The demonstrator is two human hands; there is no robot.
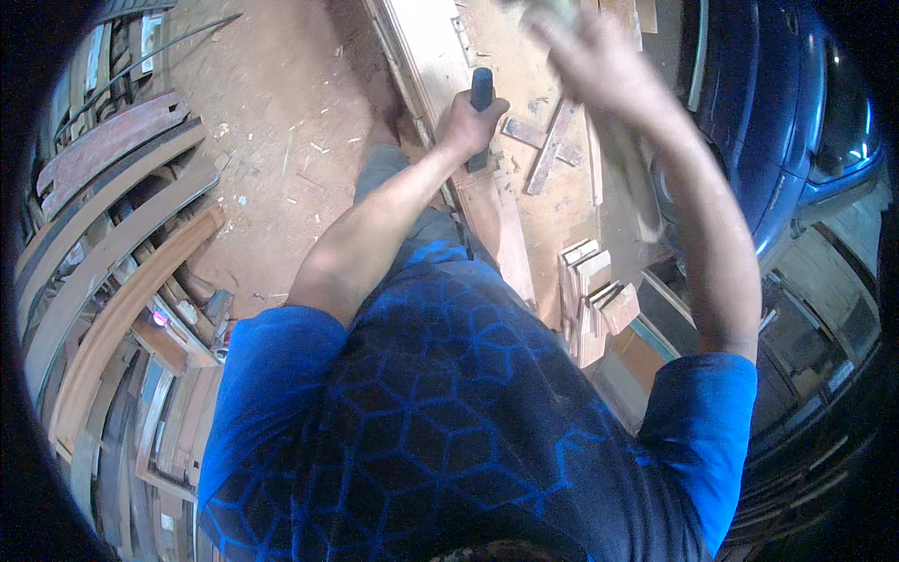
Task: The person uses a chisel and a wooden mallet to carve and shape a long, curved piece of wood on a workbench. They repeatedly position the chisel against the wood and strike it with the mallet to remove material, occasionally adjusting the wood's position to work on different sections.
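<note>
My left hand (pixel 471 124) is closed around the upright dark handle (pixel 482 88) of a tool. The handle's rounded top stands above my fist and a dark part shows below it, over a long pale wooden board (pixel 435 70). Whether the tool's lower end touches the board cannot be made out. Up and to the right, my right hand (pixel 588 58) is raised and smeared by motion. Its fingers appear curled about a blurred pale greenish thing (pixel 554 11), cut off by the top edge, whose kind I cannot tell.
Two short wood offcuts (pixel 548 150) lie crossed on the dusty ground amid shavings. A small stack of wooden pieces (pixel 592 295) is to the right of my body. Long planks (pixel 112 272) crowd the left side. A blue vehicle (pixel 763 122) stands at the right.
</note>
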